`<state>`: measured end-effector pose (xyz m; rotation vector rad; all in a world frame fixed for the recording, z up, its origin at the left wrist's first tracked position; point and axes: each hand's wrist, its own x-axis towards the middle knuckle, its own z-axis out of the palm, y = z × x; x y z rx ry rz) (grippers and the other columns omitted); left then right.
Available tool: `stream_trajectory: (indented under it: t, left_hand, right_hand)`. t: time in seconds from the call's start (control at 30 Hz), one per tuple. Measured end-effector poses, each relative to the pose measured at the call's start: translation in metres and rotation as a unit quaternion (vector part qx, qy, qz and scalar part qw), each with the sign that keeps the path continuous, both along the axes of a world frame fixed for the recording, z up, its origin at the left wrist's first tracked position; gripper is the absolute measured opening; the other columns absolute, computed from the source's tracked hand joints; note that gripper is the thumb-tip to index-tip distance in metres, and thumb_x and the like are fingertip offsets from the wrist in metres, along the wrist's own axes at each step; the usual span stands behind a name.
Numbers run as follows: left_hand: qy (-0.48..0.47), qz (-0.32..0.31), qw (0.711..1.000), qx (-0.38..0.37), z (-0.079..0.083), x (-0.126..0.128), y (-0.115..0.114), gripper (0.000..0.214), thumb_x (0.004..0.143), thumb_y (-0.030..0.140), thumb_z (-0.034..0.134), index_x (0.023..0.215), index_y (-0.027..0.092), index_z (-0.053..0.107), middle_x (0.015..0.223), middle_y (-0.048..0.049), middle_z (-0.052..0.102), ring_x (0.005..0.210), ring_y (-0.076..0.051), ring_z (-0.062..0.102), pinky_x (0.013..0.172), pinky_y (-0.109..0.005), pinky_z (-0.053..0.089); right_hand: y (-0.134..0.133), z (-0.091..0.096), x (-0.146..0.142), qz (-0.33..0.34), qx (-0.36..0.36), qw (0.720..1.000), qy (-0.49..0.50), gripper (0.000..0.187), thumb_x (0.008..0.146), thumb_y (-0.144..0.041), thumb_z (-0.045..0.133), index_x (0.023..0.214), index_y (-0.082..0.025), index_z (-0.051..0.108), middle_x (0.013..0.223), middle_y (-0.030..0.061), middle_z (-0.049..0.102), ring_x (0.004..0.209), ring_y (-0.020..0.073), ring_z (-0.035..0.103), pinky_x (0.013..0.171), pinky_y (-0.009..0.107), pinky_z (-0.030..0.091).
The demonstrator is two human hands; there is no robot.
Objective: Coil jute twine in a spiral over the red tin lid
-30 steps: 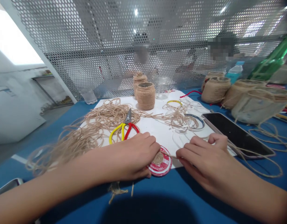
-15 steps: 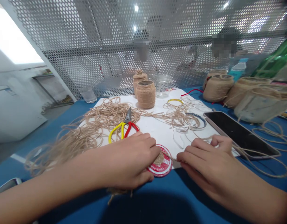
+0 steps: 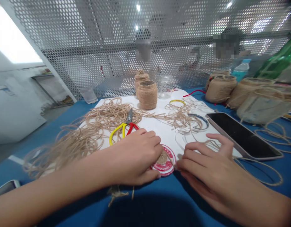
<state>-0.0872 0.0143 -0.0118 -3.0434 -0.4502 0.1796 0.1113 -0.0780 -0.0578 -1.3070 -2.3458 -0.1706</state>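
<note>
Red-and-white disc (image 3: 168,170) bearing coiled twine (image 3: 162,158), left hand (image 3: 140,157) gripping the disc's left edge, right hand (image 3: 204,165) seemingly pinching the twine's strand, scissors (image 3: 128,119) beyond the left hand

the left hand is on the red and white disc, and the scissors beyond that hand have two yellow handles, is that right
Not quite: the scissors have one yellow handle and one red, as the head view shows. The rest holds: the left hand is on the red and white disc.
</note>
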Motion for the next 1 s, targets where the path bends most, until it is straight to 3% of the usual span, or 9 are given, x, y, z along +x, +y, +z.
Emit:
stream_trajectory:
  t: [0.33, 0.53, 0.73, 0.9, 1.0]
  left_hand:
    - [-0.082, 0.032, 0.989, 0.119, -0.025, 0.009, -0.005, 0.04, 0.084, 0.05, 0.047, 0.08, 0.013, 0.06, 0.079, -0.0098, 0.058, 0.079, -0.026, 0.051, 0.073, -0.041, 0.039]
    - [-0.11, 0.09, 0.982, 0.126, -0.038, 0.013, -0.005, 0.044, 0.085, 0.057, 0.046, 0.078, 0.014, 0.057, 0.078, -0.0076, 0.056, 0.08, -0.026, 0.051, 0.073, -0.041, 0.039]
    - [-0.129, 0.074, 0.986, 0.08, -0.036, 0.012, -0.005, 0.04, 0.085, 0.054, 0.049, 0.084, 0.014, 0.054, 0.088, -0.008, 0.054, 0.086, -0.025, 0.048, 0.075, -0.039, 0.04]
    - [-0.131, 0.068, 0.989, -0.019, -0.037, 0.012, -0.002, 0.039, 0.088, 0.047, 0.049, 0.104, 0.012, 0.054, 0.098, -0.0097, 0.055, 0.092, -0.025, 0.048, 0.081, -0.038, 0.041]
    - [-0.138, 0.066, 0.988, -0.039, -0.039, 0.012, 0.0, 0.041, 0.087, 0.046, 0.05, 0.108, 0.011, 0.055, 0.1, -0.0105, 0.056, 0.095, -0.025, 0.047, 0.085, -0.039, 0.041]
  right_hand:
    - [0.004, -0.003, 0.002, -0.018, 0.06, 0.997, -0.046, 0.017, 0.083, -0.013, 0.045, 0.077, -0.021, 0.059, 0.068, -0.0021, 0.059, 0.072, 0.0154, 0.055, 0.093, 0.049, 0.017]
    - [0.008, -0.005, 0.003, -0.028, 0.088, 0.994, -0.052, 0.02, 0.083, -0.012, 0.043, 0.075, -0.021, 0.059, 0.065, -0.0022, 0.057, 0.068, 0.0149, 0.054, 0.091, 0.048, 0.018]
    - [0.012, -0.009, 0.013, -0.04, 0.084, 0.994, -0.05, 0.019, 0.082, -0.012, 0.047, 0.09, -0.022, 0.062, 0.074, -0.0013, 0.061, 0.075, 0.0153, 0.055, 0.095, 0.049, 0.017]
    - [0.015, -0.006, 0.017, -0.046, 0.084, 0.994, -0.044, 0.02, 0.084, -0.014, 0.046, 0.09, -0.023, 0.063, 0.075, -0.0012, 0.061, 0.074, 0.0152, 0.055, 0.095, 0.048, 0.017]
    - [0.015, -0.004, 0.018, -0.053, 0.078, 0.995, -0.041, 0.02, 0.084, -0.015, 0.046, 0.089, -0.023, 0.063, 0.073, -0.0013, 0.061, 0.075, 0.016, 0.055, 0.094, 0.049, 0.018]
